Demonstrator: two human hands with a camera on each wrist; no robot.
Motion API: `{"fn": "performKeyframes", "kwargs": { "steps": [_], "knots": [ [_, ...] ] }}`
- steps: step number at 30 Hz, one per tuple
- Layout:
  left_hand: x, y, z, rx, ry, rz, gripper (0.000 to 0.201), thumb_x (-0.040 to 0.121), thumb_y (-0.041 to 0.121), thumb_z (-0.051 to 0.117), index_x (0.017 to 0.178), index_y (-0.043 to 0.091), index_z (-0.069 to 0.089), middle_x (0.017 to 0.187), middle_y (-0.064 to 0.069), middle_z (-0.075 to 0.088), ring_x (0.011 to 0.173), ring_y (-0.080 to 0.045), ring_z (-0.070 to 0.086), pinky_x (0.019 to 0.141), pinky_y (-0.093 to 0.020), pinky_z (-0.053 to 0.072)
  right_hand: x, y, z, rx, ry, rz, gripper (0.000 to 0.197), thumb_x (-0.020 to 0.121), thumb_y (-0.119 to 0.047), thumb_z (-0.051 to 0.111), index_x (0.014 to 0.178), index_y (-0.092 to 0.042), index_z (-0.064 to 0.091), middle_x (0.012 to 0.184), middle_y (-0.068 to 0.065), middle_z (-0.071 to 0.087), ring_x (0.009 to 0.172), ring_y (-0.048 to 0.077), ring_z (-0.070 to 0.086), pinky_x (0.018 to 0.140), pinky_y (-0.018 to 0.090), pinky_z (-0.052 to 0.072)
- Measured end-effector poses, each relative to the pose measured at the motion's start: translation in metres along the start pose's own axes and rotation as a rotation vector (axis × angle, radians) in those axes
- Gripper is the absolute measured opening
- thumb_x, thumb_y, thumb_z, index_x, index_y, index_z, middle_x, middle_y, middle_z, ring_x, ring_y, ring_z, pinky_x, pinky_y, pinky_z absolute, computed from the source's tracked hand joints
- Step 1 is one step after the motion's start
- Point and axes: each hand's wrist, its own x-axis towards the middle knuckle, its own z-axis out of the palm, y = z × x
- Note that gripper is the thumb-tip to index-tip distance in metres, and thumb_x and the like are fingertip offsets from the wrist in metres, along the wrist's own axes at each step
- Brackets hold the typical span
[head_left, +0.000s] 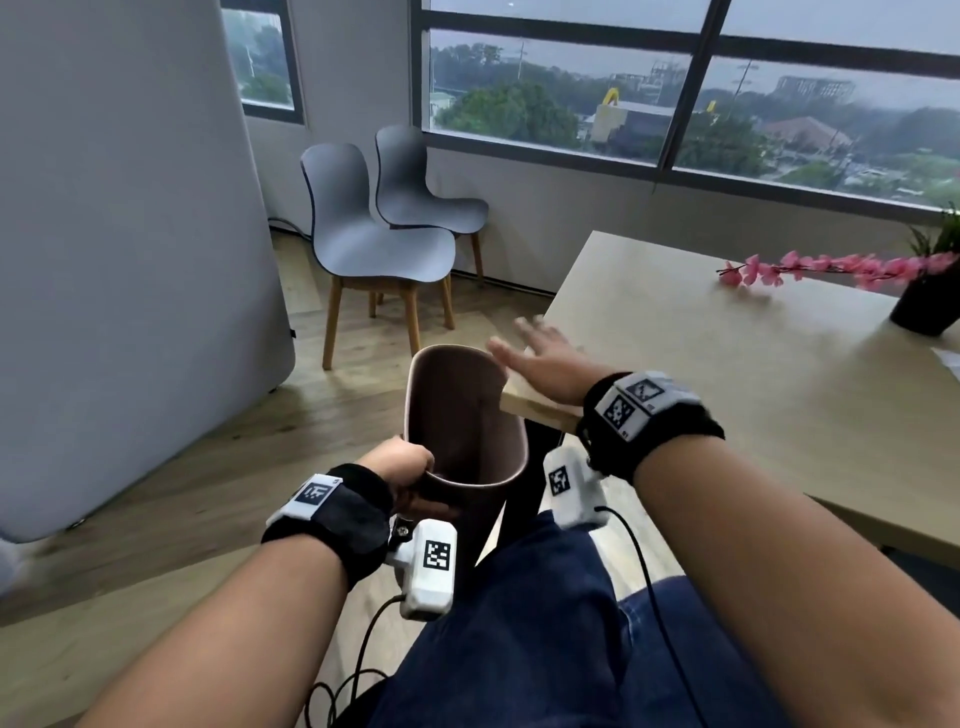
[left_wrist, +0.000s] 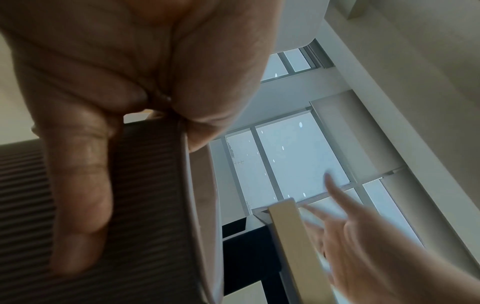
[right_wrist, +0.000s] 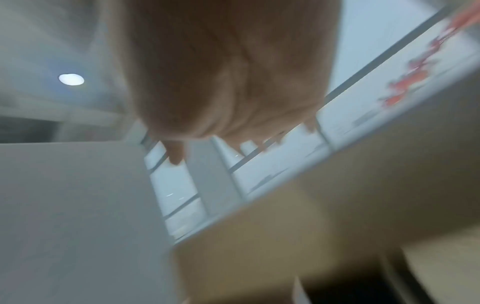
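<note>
While there's only one brown ribbed bin (head_left: 462, 415), I count two grey chairs (head_left: 374, 244) by the window, and one table (head_left: 701, 374) with one pink blossom branch (head_left: 810, 265). The table corner crowds the bin's right side. The left hand (head_left: 400, 465) pinches the bin's near rim. The right hand (head_left: 545, 366) is spread flat over that corner.

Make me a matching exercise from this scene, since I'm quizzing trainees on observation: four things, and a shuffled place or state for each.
Things:
1. bin
2. right hand
3. flowers
4. chairs

Places or states:
a. grey, by the window
b. held at its rim by the left hand
c. pink, over the table
d. open, over the table corner

Pairs: 1-b, 2-d, 3-c, 4-a
</note>
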Motion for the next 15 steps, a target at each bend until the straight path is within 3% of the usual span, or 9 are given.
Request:
{"fn": "performKeyframes", "kwargs": {
  "steps": [3,4,6,9,11,13,15],
  "knots": [
    [-0.001,-0.001,0.000,-0.006,-0.003,0.001,0.016,0.089,-0.012,0.027,0.084,-0.001,0.037,0.095,-0.027,0.052,0.099,-0.052,0.062,0.051,-0.062,0.048,0.016,0.027,-0.017,-0.001,0.163,0.481,0.095,0.090,-0.073,0.025,0.155,-0.009,0.000,0.161,0.017,-0.008,0.149,0.033,-0.009,0.119,0.048,-0.004],
    [0.000,-0.002,0.001,-0.006,-0.001,0.003,0.016,0.089,-0.012,0.027,0.083,-0.002,0.037,0.091,-0.025,0.052,0.091,-0.051,0.063,0.051,-0.061,0.048,0.016,0.035,-0.021,-0.024,0.157,0.565,0.099,0.088,-0.075,0.026,0.155,-0.007,-0.001,0.161,0.018,-0.007,0.148,0.034,-0.008,0.118,0.047,-0.004],
    [-0.001,-0.002,0.001,-0.001,0.005,0.010,0.017,0.090,-0.012,0.027,0.082,-0.002,0.037,0.082,-0.022,0.051,0.073,-0.044,0.062,0.050,-0.058,0.049,0.018,0.039,-0.021,-0.056,0.097,0.594,0.107,0.081,-0.082,0.026,0.155,-0.009,-0.002,0.161,0.016,-0.008,0.149,0.035,-0.006,0.118,0.046,-0.003],
    [-0.002,0.000,0.002,0.007,0.020,0.013,0.016,0.090,-0.011,0.028,0.082,-0.002,0.038,0.081,-0.020,0.050,0.067,-0.041,0.060,0.049,-0.056,0.050,0.020,0.013,-0.011,-0.136,-0.030,0.432,0.111,0.072,-0.090,0.022,0.156,-0.021,0.001,0.163,0.004,-0.011,0.149,0.034,-0.004,0.120,0.048,-0.002],
    [-0.003,0.001,0.001,0.008,0.027,0.016,0.017,0.089,-0.012,0.029,0.081,-0.001,0.039,0.079,-0.020,0.051,0.066,-0.039,0.060,0.048,-0.055,0.051,0.007,-0.018,-0.004,-0.096,-0.226,0.153,0.105,0.069,-0.094,0.018,0.154,-0.032,0.020,0.162,-0.007,0.010,0.148,0.023,0.013,0.119,0.041,0.008],
    [-0.001,0.000,0.000,0.025,0.046,0.015,0.018,0.088,-0.013,0.030,0.079,0.000,0.039,0.068,-0.020,0.055,0.060,-0.036,0.060,0.048,-0.053,0.053,-0.005,-0.034,0.001,0.111,-0.353,-0.060,0.081,0.084,-0.081,0.023,0.144,-0.032,0.043,0.143,-0.014,0.040,0.132,0.007,0.036,0.108,0.024,0.023],
    [-0.003,0.001,0.001,0.030,0.062,0.018,0.018,0.088,-0.013,0.029,0.079,0.000,0.038,0.068,-0.019,0.052,0.059,-0.036,0.059,0.044,-0.052,0.052,-0.013,-0.020,-0.004,0.196,-0.203,-0.122,0.061,0.096,-0.062,0.032,0.142,-0.024,0.046,0.136,-0.011,0.046,0.130,0.005,0.038,0.108,0.022,0.024]
  ]
}}
